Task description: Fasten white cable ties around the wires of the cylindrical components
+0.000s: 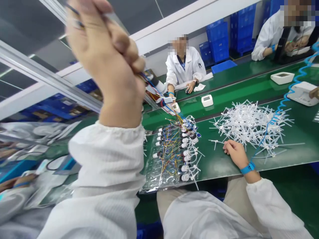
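Observation:
My left hand, blurred and raised close to the camera, has its fingers curled around a bundle of thin coloured wires. The wires hang from the hand toward a tray, with a white connector among them; the far end of what I hold is partly hidden. Below, a clear plastic tray carries rows of small motor-like parts with white caps, wires and white tubes. My right hand, with a blue wrist strap, rests at the table edge, fingers closed at the end of a white branched tube piece.
A large pile of white branched tube pieces lies right of the tray. A coiled blue cord crosses it. White devices sit on the green belt. Co-workers in white coats sit opposite; another person's sleeve shows at left.

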